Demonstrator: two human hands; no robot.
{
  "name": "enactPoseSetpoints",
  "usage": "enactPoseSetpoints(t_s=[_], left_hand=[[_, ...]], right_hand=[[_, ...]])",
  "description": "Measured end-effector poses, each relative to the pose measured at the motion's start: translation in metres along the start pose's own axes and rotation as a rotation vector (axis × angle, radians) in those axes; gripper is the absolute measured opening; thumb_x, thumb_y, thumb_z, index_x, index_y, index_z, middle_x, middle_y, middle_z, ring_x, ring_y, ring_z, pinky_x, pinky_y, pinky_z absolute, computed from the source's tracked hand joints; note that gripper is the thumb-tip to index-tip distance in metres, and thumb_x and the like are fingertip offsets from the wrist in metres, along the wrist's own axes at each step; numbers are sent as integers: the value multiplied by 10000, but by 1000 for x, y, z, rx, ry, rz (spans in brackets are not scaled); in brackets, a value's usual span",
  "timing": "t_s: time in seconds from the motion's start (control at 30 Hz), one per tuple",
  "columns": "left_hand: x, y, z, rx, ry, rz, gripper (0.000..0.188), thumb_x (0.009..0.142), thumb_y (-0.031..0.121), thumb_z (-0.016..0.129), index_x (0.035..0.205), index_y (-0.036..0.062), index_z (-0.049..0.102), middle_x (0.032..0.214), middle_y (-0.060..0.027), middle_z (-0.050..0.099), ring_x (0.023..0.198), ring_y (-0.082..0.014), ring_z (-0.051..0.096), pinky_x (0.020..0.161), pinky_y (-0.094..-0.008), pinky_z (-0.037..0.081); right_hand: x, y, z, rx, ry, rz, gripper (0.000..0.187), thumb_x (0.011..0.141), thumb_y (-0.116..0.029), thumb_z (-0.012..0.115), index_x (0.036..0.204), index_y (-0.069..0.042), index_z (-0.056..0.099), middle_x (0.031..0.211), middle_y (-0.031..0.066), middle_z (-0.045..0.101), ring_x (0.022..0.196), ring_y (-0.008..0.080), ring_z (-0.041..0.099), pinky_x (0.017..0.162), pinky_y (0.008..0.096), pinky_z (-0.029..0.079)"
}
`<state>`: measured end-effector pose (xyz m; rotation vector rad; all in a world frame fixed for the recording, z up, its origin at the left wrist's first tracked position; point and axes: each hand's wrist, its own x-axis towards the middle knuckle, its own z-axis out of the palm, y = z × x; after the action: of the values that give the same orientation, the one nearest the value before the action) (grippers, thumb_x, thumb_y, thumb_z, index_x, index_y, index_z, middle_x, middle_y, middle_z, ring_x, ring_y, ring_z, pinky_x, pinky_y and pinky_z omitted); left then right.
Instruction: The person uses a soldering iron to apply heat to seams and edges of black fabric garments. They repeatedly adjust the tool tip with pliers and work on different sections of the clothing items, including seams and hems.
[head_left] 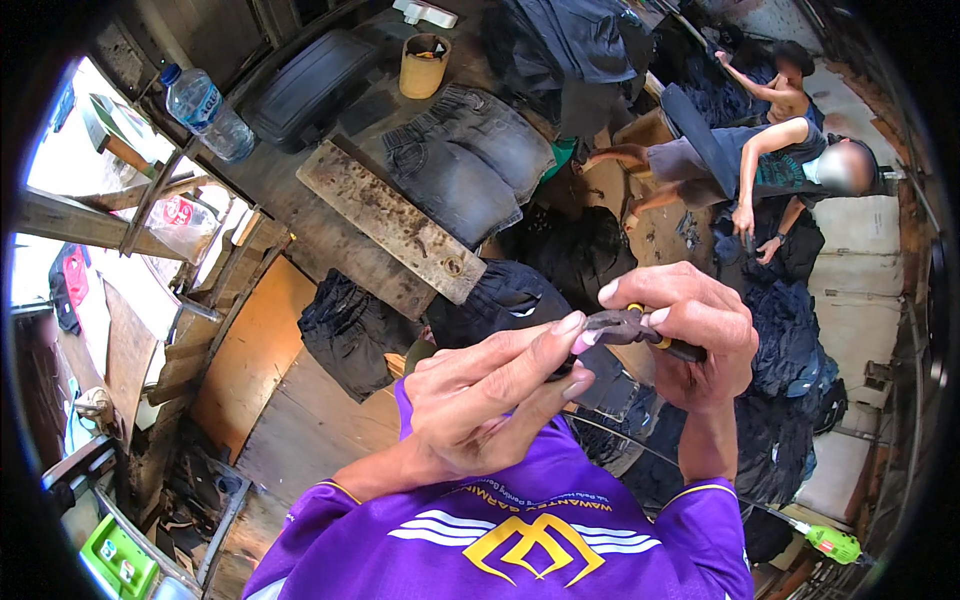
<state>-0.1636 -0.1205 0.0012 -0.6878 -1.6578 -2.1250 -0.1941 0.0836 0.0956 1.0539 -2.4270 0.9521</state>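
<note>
Were I working, I'd brace the left hand (490, 400) and squeeze gently with the right hand (705, 335), which grips black-and-yellow pliers (618, 325), nose square to the small pink-and-white piece (584, 344) the left fingertips pinch, near, between both. Two hands, one pliers, one piece.

The fisheye view looks down from the wearer's head, near the purple fabric shirt (350, 545), bare left hand (495, 400) and bare right hand (700, 335), and reaches a dark-shirted person (785, 140) at the far right.
</note>
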Motion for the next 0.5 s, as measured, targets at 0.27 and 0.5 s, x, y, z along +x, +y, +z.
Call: enactPoseSetpoints(t_s=[0.27,0.5], left_hand=[[-2,2,-11,-26,34,-18,572,825,-69,864,1377,-21,720,1071,-173,805,835,-194,794,683,-284,638],[1,4,-22,-61,19,-16,564,854,-78,827,1401,-21,704,1060,-151,801,836,-195,793,680,-286,633]], right_hand=[[17,-5,2,-129,-101,-82,341,863,-86,812,1100,-56,568,1009,173,784,855,353,791,716,428,637],[24,-5,10,-77,-127,-79,319,841,-16,755,1092,-55,563,999,179,775,828,352,772,717,435,633]])
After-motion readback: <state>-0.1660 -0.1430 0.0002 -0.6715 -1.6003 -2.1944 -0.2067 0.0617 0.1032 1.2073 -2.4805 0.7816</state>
